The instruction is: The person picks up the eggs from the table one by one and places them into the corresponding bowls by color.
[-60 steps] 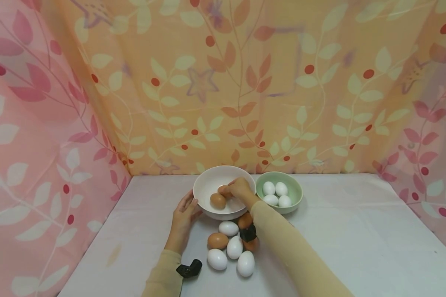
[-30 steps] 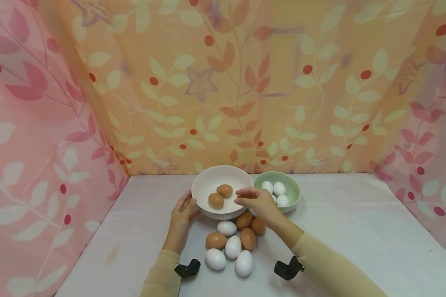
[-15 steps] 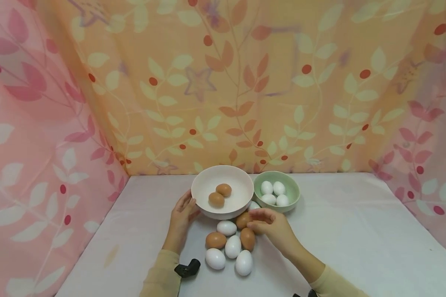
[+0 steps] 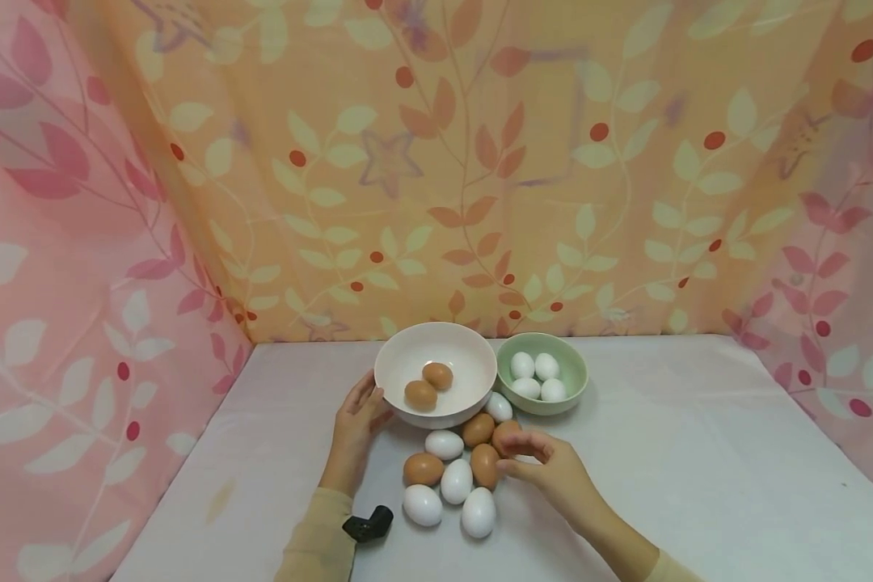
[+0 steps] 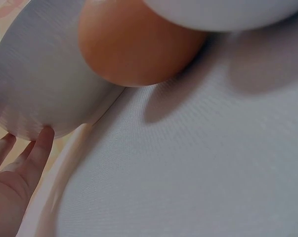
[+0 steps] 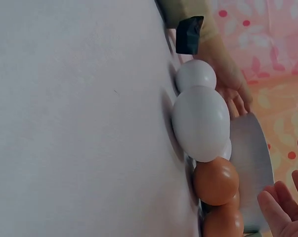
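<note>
My left hand [image 4: 356, 424] rests its fingers against the left side of a white bowl [image 4: 473, 376], and the left wrist view has its fingertips [image 5: 46, 136] at the bowl's wall. Inside this bowl lie two brown eggs [image 4: 421, 394]. My right hand [image 4: 553, 469] hovers at the right edge of a group of loose eggs, holding nothing. Its thumb and fingers are spread, close to a brown egg [image 4: 485, 466] and partly covering another brown egg [image 4: 505, 434]. The right wrist view shows that hand [image 6: 282, 212] beside the brown eggs.
A green bowl [image 4: 573, 376] with several white eggs stands right of the white bowl. On the white tablecloth [image 4: 698, 453], white eggs [image 4: 478, 512] and brown eggs lie in front of the bowls. One white egg [image 4: 499, 406] sits between them. A patterned curtain [image 4: 436, 202] hangs behind.
The right hand let go of a brown egg in the white bowl, withdrew, and came down right to the loose eggs in front. The left hand has stayed at the bowl.
</note>
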Demonstrator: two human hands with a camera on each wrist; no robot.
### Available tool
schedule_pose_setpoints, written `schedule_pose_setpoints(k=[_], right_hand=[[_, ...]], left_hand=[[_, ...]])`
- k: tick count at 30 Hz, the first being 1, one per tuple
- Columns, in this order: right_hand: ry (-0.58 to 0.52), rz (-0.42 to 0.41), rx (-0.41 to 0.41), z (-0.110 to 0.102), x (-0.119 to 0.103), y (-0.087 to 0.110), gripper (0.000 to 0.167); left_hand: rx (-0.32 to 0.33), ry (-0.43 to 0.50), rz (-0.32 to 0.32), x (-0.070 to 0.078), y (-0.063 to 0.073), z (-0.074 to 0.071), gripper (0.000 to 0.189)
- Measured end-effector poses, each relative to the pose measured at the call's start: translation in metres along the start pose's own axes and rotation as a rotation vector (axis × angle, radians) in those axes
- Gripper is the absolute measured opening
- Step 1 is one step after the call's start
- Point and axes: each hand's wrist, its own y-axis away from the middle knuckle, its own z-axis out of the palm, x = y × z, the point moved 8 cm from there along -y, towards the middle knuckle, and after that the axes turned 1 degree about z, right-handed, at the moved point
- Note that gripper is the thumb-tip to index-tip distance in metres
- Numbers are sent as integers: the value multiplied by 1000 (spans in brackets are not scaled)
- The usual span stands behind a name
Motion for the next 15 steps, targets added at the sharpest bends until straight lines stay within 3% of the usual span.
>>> schedule_pose_setpoints(k=[15], right_hand=[[-21, 1, -86, 8, 14, 13, 38]], left_hand=[[-1, -5, 5, 3, 3, 1, 53]])
